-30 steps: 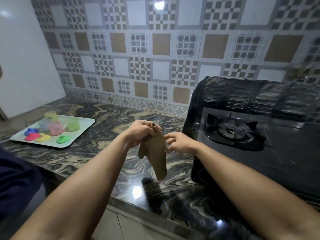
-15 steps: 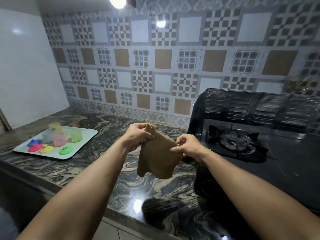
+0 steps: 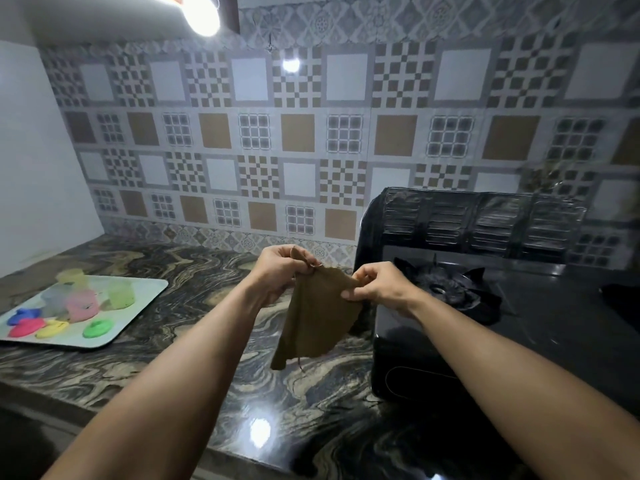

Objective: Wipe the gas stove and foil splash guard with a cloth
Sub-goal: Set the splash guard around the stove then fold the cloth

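A brown cloth (image 3: 317, 318) hangs spread in the air above the marbled counter, left of the stove. My left hand (image 3: 282, 271) pinches its upper left corner and my right hand (image 3: 375, 285) pinches its upper right edge. The black gas stove (image 3: 540, 327) stands on the counter at the right, with a burner (image 3: 446, 289) just beyond my right hand. A dark, ribbed foil splash guard (image 3: 485, 225) rises behind and beside the stove, against the tiled wall.
A white tray (image 3: 145, 292) with several coloured plastic cups and lids lies on the counter at the left. The marbled counter (image 3: 194, 275) runs along the patterned tile wall, its front edge near my elbows. A bright lamp (image 3: 201, 10) shines above.
Both hands have drawn the cloth open from a narrow hanging strip into a spread sheet and lifted it slightly. The view has tilted upward.
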Demonstrator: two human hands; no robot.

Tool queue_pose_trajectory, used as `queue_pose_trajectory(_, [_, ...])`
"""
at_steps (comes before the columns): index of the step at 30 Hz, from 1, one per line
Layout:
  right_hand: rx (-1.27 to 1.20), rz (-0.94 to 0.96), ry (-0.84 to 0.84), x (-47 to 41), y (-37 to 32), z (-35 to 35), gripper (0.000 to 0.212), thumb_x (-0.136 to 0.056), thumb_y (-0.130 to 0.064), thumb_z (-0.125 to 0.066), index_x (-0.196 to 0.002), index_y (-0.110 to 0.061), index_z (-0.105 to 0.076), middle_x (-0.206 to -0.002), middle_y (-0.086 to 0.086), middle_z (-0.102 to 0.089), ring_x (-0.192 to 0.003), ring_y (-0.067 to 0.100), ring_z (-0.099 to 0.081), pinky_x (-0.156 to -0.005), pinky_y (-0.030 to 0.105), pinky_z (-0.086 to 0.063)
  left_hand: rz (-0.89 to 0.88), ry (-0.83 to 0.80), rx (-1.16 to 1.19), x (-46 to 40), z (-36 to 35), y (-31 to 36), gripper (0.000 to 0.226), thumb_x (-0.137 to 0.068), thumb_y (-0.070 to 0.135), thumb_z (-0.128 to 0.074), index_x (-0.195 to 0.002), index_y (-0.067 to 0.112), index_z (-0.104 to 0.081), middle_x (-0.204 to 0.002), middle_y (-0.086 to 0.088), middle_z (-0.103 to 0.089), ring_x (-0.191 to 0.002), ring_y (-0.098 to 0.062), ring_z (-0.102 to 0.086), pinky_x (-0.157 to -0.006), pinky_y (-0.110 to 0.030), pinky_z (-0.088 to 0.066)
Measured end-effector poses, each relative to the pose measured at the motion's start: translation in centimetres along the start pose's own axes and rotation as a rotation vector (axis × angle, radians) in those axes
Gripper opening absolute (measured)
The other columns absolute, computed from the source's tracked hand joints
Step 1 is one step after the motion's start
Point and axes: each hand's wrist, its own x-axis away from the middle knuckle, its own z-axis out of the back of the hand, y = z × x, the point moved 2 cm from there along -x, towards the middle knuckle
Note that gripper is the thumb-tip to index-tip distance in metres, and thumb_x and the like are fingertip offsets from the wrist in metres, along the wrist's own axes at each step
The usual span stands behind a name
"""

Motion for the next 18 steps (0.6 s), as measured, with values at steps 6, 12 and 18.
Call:
queue_pose_trajectory(6, [-0.005, 0.062, 0.147, 0.6, 0.3, 1.9, 0.016, -0.083, -0.014, -0.075, -0.094, -0.003, -0.074, -0.075, 0.003, -0.070, -0.055, -0.002, -0.057, -0.052, 0.013, -0.044, -0.048, 0.019, 0.052, -0.2, -1.0, 1.2, 0.019, -0.076, -0.020, -0.066, -0.074, -0.001, -0.064, -0.068, -0.013, -0.066, -0.045, -0.013, -0.061, -0.039, -0.019, -0.047])
queue_pose_trajectory(12, [0.064, 0.089, 0.378, 0.5, -0.2, 3.7, 0.013, -0.087, -0.009, -0.069, -0.077, -0.016, -0.067, -0.066, -0.005, -0.061, -0.060, 0.005, -0.052, -0.057, 0.016, -0.044, -0.098, 0.025, -0.147, -1.0, -2.2, 0.6, 0.020, -0.074, 0.002, -0.081, -0.080, -0.002, -0.062, -0.065, -0.012, -0.062, -0.045, -0.018, -0.056, -0.041, -0.024, -0.050])
queue_pose_trajectory(18, [0.094, 0.067, 0.503, 0.5, -1.4, 6.0, 0.023, -0.096, -0.016, -0.056, -0.074, -0.022, -0.051, -0.072, -0.005, -0.052, -0.066, 0.008, -0.046, -0.058, 0.020, -0.037, -0.189, -0.100, -0.389, -1.7, -4.3, 0.0, 0.031, -0.076, 0.027, -0.082, -0.069, 0.010, -0.057, -0.061, 0.000, -0.055, -0.055, -0.008, -0.049, -0.053, -0.022, -0.041])
